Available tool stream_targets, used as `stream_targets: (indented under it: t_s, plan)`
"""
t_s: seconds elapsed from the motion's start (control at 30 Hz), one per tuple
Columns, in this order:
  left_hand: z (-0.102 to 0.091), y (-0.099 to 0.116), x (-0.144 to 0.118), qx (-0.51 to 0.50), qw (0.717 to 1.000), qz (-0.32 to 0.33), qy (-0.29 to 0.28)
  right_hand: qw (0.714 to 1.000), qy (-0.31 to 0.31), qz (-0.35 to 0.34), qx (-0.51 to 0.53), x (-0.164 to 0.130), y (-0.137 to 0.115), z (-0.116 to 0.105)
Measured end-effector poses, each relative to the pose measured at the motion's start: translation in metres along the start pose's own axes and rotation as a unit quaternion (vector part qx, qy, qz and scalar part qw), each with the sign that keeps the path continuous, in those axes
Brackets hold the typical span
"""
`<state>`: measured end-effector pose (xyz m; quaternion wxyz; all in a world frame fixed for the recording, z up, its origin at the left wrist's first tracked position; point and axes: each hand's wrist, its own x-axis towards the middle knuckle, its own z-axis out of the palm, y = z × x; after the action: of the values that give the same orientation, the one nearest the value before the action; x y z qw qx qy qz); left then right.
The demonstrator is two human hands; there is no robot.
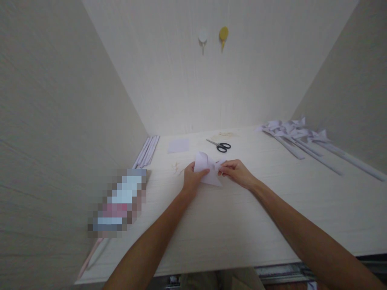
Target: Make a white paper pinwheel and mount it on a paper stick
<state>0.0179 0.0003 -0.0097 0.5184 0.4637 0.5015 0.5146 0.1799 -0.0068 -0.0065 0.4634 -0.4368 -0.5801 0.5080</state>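
Between my two hands, just above the white tabletop, is a paper pinwheel (208, 172) of pale paper with curled blades. My left hand (192, 177) grips its left side, thumb on top of the paper. On the other side, my right hand (235, 171) pinches a blade or corner near the centre; its fingertips partly hide that part. Behind the hands lie scissors (221, 147) with black handles, closed blades pointing left. A flat square of paper (178, 145) rests to their left.
Finished paper pinwheels on sticks (287, 131) lie piled at the back right. Several rolled paper sticks (146, 151) lie at the back left. A blurred-out device (122, 201) with a cable (90, 255) is at the left wall. Two hooks, white (202, 37) and yellow (223, 34), are on the back wall.
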Motion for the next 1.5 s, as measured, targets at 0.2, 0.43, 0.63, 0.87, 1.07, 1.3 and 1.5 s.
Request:
stream_targets:
  t_s: [0.2, 0.43, 0.63, 0.87, 1.07, 1.3, 1.5]
  plan:
    - [0.001, 0.001, -0.001, -0.001, 1.0, 0.003, -0.018, 1.0, 0.022, -0.009, -0.013, 0.0, -0.001, 0.008]
    - [0.003, 0.003, -0.004, 0.015, 1.0, 0.008, -0.015, 0.999, 0.027, -0.02, -0.037, 0.001, -0.005, 0.012]
    - [0.003, 0.002, -0.004, 0.018, 1.0, 0.005, -0.02, 0.992, 0.029, -0.037, -0.114, 0.005, 0.001, 0.011]
    - [0.004, 0.003, -0.004, 0.032, 0.999, 0.008, -0.025, 0.984, 0.029, -0.029, -0.172, 0.004, 0.0, 0.01]
    - [0.004, 0.003, -0.006, 0.03, 0.998, 0.014, -0.045, 0.981, 0.017, -0.045, -0.19, 0.006, 0.004, 0.008]
    - [0.003, 0.004, -0.007, 0.043, 0.997, 0.02, -0.058, 0.98, 0.012, -0.049, -0.19, 0.007, 0.005, 0.006]
    - [0.002, 0.004, -0.007, 0.037, 0.998, 0.036, -0.045, 0.995, 0.068, 0.012, -0.067, 0.003, 0.003, 0.014]
